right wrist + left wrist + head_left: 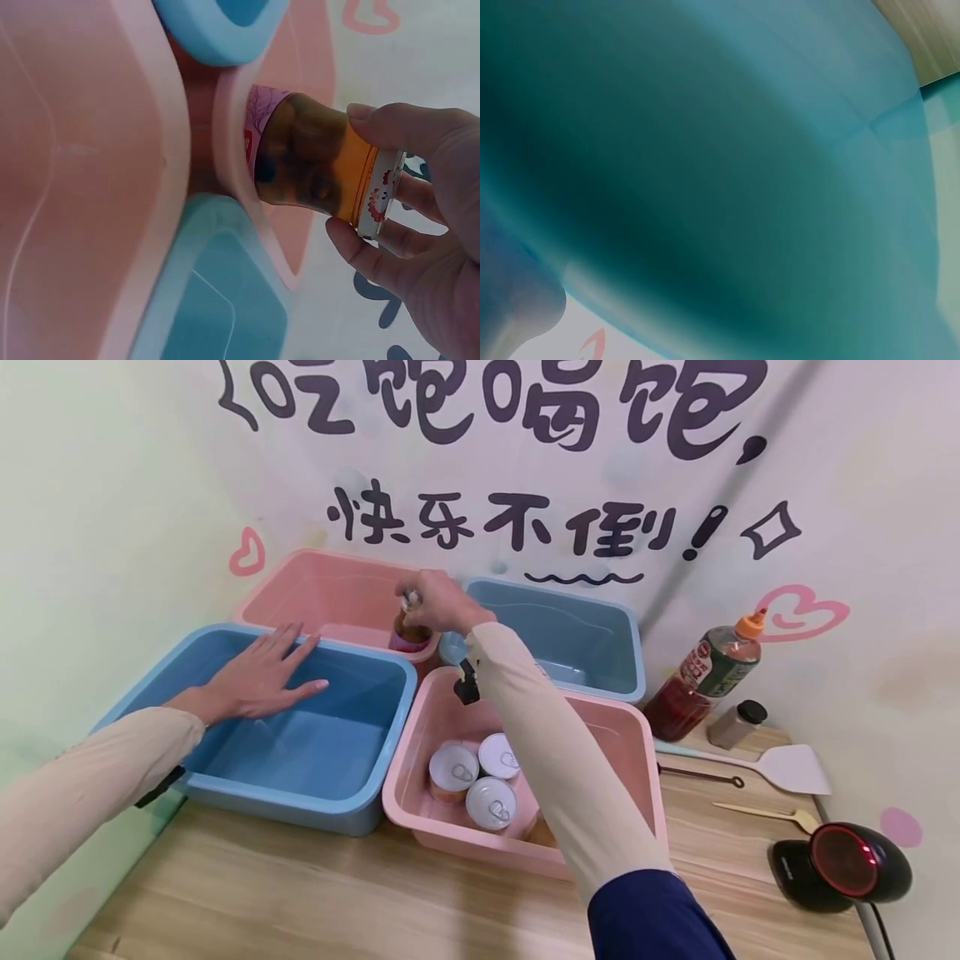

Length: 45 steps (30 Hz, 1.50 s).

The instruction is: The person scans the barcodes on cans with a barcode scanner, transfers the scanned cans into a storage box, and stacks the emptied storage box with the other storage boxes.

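Observation:
My right hand (442, 600) holds a glass jar (304, 150) by its white patterned lid, thumb on one side and fingers on the other. The jar has brownish contents in amber liquid and a pink-purple label around its lower part. It is at the near right corner of the back pink bin (330, 589); whether it touches the bin, I cannot tell. My left hand (262, 677), fingers spread, lies over the far rim of the front blue bin (300, 756). That bin fills most of the left wrist view.
Three ring-pull cans (491, 802) stand in the front pink bin (517, 853), under my right forearm. Behind it is another blue bin (562, 639). Along the right are a red sauce bottle (701, 681), a shaker (737, 724), a white spatula (791, 768) and a black scanner-like device (862, 864).

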Each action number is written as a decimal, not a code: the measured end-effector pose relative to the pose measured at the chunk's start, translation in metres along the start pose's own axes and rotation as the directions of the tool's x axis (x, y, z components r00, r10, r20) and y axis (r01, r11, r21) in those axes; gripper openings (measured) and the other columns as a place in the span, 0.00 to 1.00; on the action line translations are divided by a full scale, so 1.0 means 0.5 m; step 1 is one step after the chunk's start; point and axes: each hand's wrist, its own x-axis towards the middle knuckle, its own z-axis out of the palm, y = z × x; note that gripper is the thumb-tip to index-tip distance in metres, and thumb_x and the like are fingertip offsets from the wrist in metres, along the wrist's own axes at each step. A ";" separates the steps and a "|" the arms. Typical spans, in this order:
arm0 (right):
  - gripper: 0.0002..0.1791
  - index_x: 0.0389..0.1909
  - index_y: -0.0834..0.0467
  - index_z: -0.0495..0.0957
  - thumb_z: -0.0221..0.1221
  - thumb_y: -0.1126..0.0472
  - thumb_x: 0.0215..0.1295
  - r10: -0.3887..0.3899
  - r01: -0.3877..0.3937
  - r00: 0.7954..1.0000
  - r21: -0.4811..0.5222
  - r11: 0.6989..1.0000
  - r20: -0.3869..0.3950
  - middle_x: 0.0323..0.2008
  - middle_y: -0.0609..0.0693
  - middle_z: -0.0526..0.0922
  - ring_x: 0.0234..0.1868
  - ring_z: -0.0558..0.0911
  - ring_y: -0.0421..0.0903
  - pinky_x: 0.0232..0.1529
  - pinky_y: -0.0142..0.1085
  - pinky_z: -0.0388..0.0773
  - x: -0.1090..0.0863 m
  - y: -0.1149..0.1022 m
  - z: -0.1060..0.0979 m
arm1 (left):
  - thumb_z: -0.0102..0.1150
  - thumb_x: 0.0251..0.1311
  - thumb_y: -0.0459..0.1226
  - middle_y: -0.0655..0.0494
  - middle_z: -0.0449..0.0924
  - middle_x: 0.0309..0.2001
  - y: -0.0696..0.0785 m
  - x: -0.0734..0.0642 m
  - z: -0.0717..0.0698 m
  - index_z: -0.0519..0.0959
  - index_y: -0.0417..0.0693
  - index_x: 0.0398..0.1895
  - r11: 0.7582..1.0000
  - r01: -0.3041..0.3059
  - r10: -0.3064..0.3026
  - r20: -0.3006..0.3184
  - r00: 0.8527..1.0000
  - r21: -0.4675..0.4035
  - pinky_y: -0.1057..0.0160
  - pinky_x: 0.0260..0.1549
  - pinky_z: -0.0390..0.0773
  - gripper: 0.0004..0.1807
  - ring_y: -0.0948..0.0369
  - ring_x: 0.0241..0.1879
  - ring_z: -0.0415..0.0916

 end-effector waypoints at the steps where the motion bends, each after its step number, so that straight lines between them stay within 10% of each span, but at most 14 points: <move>1: 0.21 0.59 0.56 0.78 0.65 0.64 0.64 -0.006 0.006 1.000 0.000 1.000 -0.005 0.55 0.53 0.80 0.53 0.77 0.48 0.51 0.35 0.81 0.003 0.001 0.005 | 0.51 0.66 0.61 0.33 0.39 0.80 0.000 0.000 -0.001 0.47 0.42 0.80 1.000 0.003 -0.003 0.001 1.000 -0.003 0.34 0.75 0.41 0.50 0.34 0.78 0.38; 8: 0.09 0.43 0.56 0.82 0.66 0.65 0.62 -0.054 0.053 0.998 -0.024 0.998 -0.045 0.42 0.51 0.82 0.46 0.77 0.47 0.46 0.36 0.79 0.021 0.021 0.045 | 0.50 0.67 0.61 0.34 0.39 0.80 0.000 -0.002 0.003 0.47 0.43 0.80 1.000 0.004 -0.004 0.002 1.000 -0.010 0.35 0.75 0.40 0.49 0.35 0.78 0.36; 45: 0.12 0.47 0.54 0.85 0.59 0.67 0.66 -0.020 0.020 1.000 -0.028 0.999 0.015 0.38 0.49 0.84 0.37 0.80 0.46 0.34 0.32 0.76 0.058 0.039 0.136 | 0.52 0.65 0.61 0.35 0.39 0.80 -0.009 -0.005 -0.004 0.47 0.42 0.80 1.000 -0.003 0.003 -0.001 1.000 0.008 0.36 0.76 0.41 0.50 0.36 0.79 0.37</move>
